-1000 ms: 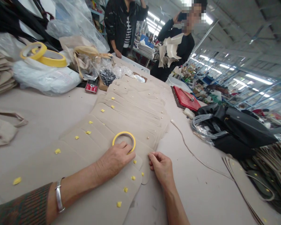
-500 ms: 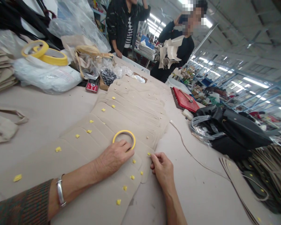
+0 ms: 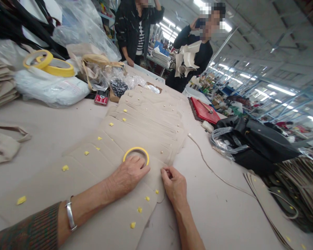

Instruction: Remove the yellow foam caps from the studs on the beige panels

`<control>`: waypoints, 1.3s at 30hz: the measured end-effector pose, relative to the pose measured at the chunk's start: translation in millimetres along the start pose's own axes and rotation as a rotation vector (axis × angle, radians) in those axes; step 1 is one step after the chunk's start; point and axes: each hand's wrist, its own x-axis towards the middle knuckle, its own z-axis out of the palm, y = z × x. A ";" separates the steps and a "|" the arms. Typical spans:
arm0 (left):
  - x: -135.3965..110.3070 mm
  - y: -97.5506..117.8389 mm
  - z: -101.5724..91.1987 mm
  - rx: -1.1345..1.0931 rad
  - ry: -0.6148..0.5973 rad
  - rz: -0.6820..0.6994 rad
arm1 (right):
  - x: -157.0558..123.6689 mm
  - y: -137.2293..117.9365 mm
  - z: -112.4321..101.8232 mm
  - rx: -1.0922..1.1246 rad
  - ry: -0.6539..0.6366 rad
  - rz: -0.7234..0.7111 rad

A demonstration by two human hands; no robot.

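Note:
My left hand is closed on a roll of yellow tape, which stands tilted over overlapping beige panels. My right hand is pinched at the right edge of one panel, its thumb and forefinger pressed together. What lies between these fingertips is hidden. Small yellow tape pieces dot the panels in rows on both sides of my left forearm. Farther up the stack, the panels carry small metal studs.
Two more yellow tape rolls lie on a white plastic bag at left. A red phone is beyond the panels. Right are a cord, black bags and a red board with a hammer. Two people stand across the table.
My right hand has shifted slightly left along the panel edge. The yellow piece at its fingertips and another beside my left thumb no longer show. My left hand keeps the roll.

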 end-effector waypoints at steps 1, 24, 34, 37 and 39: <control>-0.9 -0.2 -1.1 -0.005 0.003 -0.002 | -2.8 -1.2 -1.6 0.000 -0.026 -0.030; -18.9 -19.0 -44.5 -0.155 0.299 0.001 | -20.2 -18.5 -15.7 0.052 -0.137 -0.258; -110.6 23.9 -49.5 0.053 0.221 0.034 | 9.4 -58.8 40.0 -0.029 -0.074 -0.537; -116.8 30.5 -29.3 0.097 0.351 0.027 | 12.0 -69.7 49.7 -0.060 -0.120 -0.579; -111.4 35.7 -21.8 0.102 0.356 0.018 | 11.3 -73.2 51.6 -0.018 -0.172 -0.604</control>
